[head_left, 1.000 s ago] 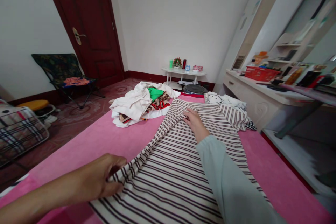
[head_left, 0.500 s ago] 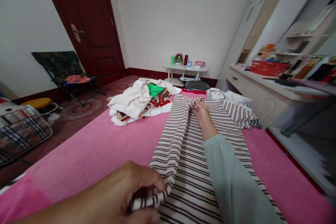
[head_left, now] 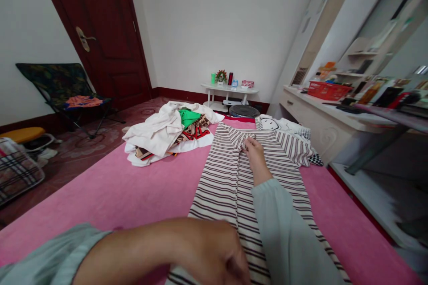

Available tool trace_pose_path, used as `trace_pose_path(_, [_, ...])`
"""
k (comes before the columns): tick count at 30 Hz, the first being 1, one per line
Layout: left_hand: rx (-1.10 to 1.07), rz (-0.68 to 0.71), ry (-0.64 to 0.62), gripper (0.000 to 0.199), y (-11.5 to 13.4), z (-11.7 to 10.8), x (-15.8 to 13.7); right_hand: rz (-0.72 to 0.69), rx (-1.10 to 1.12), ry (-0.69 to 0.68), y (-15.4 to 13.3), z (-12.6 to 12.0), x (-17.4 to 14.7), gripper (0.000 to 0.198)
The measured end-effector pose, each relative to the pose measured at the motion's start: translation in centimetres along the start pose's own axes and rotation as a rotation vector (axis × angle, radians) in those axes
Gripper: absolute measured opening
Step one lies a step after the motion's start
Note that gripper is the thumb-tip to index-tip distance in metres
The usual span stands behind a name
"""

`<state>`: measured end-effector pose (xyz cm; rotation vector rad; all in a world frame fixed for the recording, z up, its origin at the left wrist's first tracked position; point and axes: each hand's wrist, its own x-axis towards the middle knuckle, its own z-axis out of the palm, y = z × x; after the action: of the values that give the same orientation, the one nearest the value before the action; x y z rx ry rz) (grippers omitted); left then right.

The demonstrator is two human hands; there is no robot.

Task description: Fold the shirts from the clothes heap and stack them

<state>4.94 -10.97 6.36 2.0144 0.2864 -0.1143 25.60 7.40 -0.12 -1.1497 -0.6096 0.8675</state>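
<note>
A cream shirt with dark stripes (head_left: 214, 178) lies on a pink bedspread (head_left: 160, 182), its left side turned inward in a lengthwise fold. My right hand (head_left: 256, 156) pinches the fabric near the collar at the far end. Close to me, my left hand (head_left: 217, 249) is curled shut on the shirt's near edge, over the fold; its fingertips are partly hidden. One short sleeve (head_left: 294, 147) spreads out on the right.
A heap of white clothes (head_left: 160, 124) with a green piece (head_left: 189, 118) sits at the far left of the bed. More white clothing (head_left: 281, 124) lies beyond the shirt. A desk (head_left: 347, 111) with a red basket (head_left: 329, 90) stands on the right, a folding chair (head_left: 63, 84) on the left.
My left hand has moved rightward across the shirt, bringing its near left edge inward. The fold now lies flatter. My right hand keeps its pinch near the collar. The view has shifted slightly.
</note>
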Motion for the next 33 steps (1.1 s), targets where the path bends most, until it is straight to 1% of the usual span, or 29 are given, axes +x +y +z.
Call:
trace_pose_path(1, [0.020, -0.025, 0.111, 0.032, 0.0, -1.2, 0.5, -0.030, -0.039, -0.012, 0.1, -0.1, 0.1, 0.038])
trace_pose_path(2, [0.084, -0.058, 0.272, 0.033, -0.3, -2.5, 1.1, -0.085, -0.105, -0.026, 0.3, -0.3, 0.2, 0.039])
trace_pose_path(4, [0.334, -0.124, 0.646, 0.034, -1.8, -4.9, 2.5, -0.265, -0.310, -0.045, 0.4, -0.7, 0.4, 0.037])
trace_pose_path(5, [0.468, -0.170, 0.800, 0.041, -2.9, -5.9, 3.2, -0.365, -0.435, -0.039, 0.3, -0.9, 0.4, 0.036])
trace_pose_path(6, [0.578, -0.229, 0.879, 0.052, -4.2, -6.6, 3.9, -0.454, -0.561, -0.016, 0.3, -1.0, 0.4, 0.037])
trace_pose_path(7, [0.657, -0.291, 0.905, 0.059, -5.5, -7.1, 4.4, -0.525, -0.683, 0.023, 0.2, -1.2, 0.3, 0.038])
trace_pose_path(9, [0.745, -0.392, 0.862, 0.066, -7.7, -7.4, 5.0, -0.621, -0.892, 0.118, -0.2, -1.2, -0.4, 0.040])
trace_pose_path(11, [0.781, -0.442, 0.821, 0.066, -9.0, -7.2, 5.2, -0.706, -1.027, 0.163, -0.7, -0.6, -1.6, 0.042])
trace_pose_path(12, [0.793, -0.453, 0.817, 0.066, -9.3, -7.0, 5.3, -0.749, -1.069, 0.139, -1.0, 0.0, -2.3, 0.043])
trace_pose_path(13, [0.801, -0.459, 0.817, 0.066, -9.4, -6.9, 5.2, -0.783, -1.102, 0.078, -1.3, 0.8, -3.0, 0.043])
trace_pose_path(15, [0.802, -0.466, 0.815, 0.066, -9.1, -6.7, 5.2, -0.809, -1.171, -0.104, -1.8, 2.9, -4.2, 0.044])
trace_pose_path(17, [0.793, -0.468, 0.810, 0.067, -8.8, -6.8, 5.1, -0.765, -1.252, -0.295, -1.9, 5.2, -4.4, 0.045])
trace_pose_path(19, [0.779, -0.466, 0.811, 0.067, -8.7, -6.9, 5.1, -0.658, -1.351, -0.437, -1.5, 7.1, -3.5, 0.047])
trace_pose_path(22, [0.758, -0.466, 0.811, 0.069, -8.7, -7.0, 5.1, -0.418, -1.518, -0.561, -0.2, 8.7, -0.5, 0.061])
trace_pose_path(24, [0.742, -0.470, 0.800, 0.069, -8.7, -7.0, 5.1, -0.345, -1.601, -0.607, 0.9, 8.9, 1.8, 0.070])
trace_pose_path(26, [0.729, -0.478, 0.791, 0.069, -8.7, -7.0, 5.1, -0.376, -1.638, -0.645, 1.9, 8.9, 3.6, 0.071])
trace_pose_path(28, [0.725, -0.481, 0.788, 0.070, -8.6, -7.1, 5.1, -0.419, -1.643, -0.667, 2.4, 8.9, 4.5, 0.069])
trace_pose_path(31, [0.725, -0.475, 0.788, 0.070, -8.6, -7.2, 5.1, -0.427, -1.634, -0.707, 2.1, 8.7, 4.7, 0.071])
trace_pose_path(33, [0.725, -0.475, 0.793, 0.070, -8.7, -7.1, 5.1, -0.445, -1.601, -0.783, 1.3, 7.9, 4.6, 0.071])
